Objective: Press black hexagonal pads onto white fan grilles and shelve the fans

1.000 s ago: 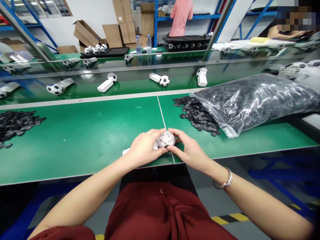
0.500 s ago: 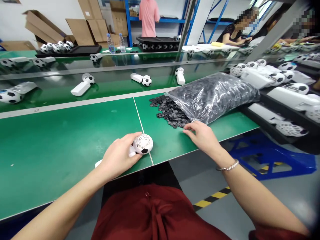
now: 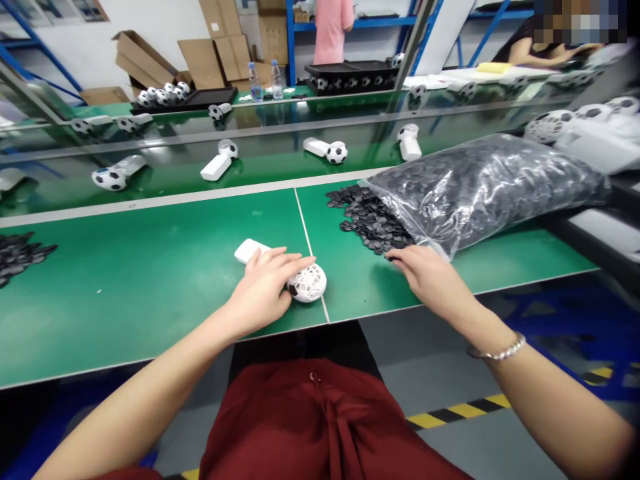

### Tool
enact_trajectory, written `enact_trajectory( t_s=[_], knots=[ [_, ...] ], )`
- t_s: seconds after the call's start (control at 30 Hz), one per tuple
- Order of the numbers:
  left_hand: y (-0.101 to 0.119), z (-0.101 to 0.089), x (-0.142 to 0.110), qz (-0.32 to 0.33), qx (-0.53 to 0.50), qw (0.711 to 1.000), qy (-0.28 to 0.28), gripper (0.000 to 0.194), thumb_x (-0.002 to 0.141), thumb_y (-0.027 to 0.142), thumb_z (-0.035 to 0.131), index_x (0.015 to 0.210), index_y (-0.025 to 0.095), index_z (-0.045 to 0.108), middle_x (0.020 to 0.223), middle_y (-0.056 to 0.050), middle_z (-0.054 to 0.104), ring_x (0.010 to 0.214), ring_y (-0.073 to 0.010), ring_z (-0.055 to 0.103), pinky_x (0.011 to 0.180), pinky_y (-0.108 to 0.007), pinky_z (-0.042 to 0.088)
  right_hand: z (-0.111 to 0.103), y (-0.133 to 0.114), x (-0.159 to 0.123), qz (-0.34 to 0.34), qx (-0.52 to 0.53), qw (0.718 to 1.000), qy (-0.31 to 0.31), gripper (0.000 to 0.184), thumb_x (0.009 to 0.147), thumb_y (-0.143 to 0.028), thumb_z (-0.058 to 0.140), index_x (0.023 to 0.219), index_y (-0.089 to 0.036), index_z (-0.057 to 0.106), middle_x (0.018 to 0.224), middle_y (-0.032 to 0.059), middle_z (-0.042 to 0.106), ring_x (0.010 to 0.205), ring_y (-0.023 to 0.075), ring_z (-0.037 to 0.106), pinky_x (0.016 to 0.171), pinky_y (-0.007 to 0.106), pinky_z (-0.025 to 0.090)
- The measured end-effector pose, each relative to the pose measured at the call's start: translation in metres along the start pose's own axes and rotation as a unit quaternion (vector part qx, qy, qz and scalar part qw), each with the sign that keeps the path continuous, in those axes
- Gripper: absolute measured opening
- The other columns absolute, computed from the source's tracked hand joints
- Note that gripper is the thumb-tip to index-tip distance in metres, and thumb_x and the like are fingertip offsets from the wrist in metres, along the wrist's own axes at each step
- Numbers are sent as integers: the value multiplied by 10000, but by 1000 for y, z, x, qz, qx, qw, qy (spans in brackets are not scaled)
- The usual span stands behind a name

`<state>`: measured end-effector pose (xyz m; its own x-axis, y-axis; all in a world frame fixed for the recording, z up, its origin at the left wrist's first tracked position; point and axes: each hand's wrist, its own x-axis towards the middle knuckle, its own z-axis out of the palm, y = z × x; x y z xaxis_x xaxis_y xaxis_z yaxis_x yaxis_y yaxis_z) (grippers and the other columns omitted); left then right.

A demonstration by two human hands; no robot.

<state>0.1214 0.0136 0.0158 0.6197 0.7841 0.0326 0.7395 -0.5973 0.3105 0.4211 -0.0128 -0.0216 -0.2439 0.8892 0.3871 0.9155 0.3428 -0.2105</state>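
Note:
A white handheld fan (image 3: 311, 287) with a soccer-ball head and an open lattice face lies on the green bench. My left hand (image 3: 265, 287) spans its neck, thumb at the near side of the ball and fingers stretched along the far side. The fan's white handle (image 3: 249, 251) shows beyond that hand. My right hand (image 3: 425, 270) is at the near edge of a pile of small flat black pieces (image 3: 373, 220), thumb and fingertips pinched on one dark piece (image 3: 391, 257). The pile spills from the mouth of a clear plastic bag (image 3: 480, 187) full of such pieces.
Behind the bench, a green conveyor carries several soccer-ball fans (image 3: 336, 153). Another black pile (image 3: 23, 257) lies at far left. Trays with fans (image 3: 590, 137) stand at right, beside the bag. Bottles (image 3: 276, 81), cartons (image 3: 233, 60) and other people are across the line.
The fan has turned so its handle points to the far left, and my left hand now lies over it. My right hand has closed its fingertips at the pile. The view has shifted left.

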Motion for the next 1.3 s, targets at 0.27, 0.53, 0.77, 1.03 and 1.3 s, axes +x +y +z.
enact_trajectory(
  t_s=[0.27, 0.53, 0.77, 1.03, 1.3],
  knots=[
    [0, 5, -4, 11, -36, 999, 22, 642, 693, 255, 626, 1294, 291, 400, 1303, -15, 489, 1272, -312, 289, 1040, -554, 162, 1, -86, 3, 32, 357, 925, -128, 211, 906, -264, 403, 1090, -210, 492, 856, 23, 623, 797, 144, 613, 731, 273, 489],
    [2, 12, -4, 1, -38, 997, 66, 678, 646, 414, 723, 1255, 292, 452, 1181, -27, 570, 1219, -306, 345, 1033, -539, 157, 5, -92, 5, 45, 352, 935, -24, 104, 883, -255, 476, 909, -212, 567, 1001, 51, 618, 951, 179, 579, 835, 327, 467],
    [5, 14, -4, -7, -36, 995, 97, 663, 655, 499, 691, 1244, 281, 480, 1123, -29, 588, 1148, -285, 386, 1019, -486, 205, 15, -106, 4, 119, 461, 878, -40, 123, 824, -320, 571, 829, -198, 574, 762, 17, 602, 697, 156, 567, 648, 292, 482],
    [6, 11, -6, -8, -58, 994, 92, 627, 695, 551, 628, 1237, 267, 495, 1132, -31, 596, 1167, -291, 375, 1016, -476, 217, 21, -107, 17, 85, 429, 896, -69, 90, 792, -265, 603, 747, -189, 619, 769, 20, 548, 716, 148, 509, 616, 274, 416],
    [7, 14, -5, -15, -68, 990, 121, 551, 689, 488, 650, 1169, 236, 555, 1064, -34, 623, 1119, -280, 415, 1000, -462, 273, 27, -100, 23, 87, 436, 894, -61, 92, 764, -252, 634, 778, -187, 570, 844, 19, 518, 766, 142, 515, 652, 272, 443]
  ],
)
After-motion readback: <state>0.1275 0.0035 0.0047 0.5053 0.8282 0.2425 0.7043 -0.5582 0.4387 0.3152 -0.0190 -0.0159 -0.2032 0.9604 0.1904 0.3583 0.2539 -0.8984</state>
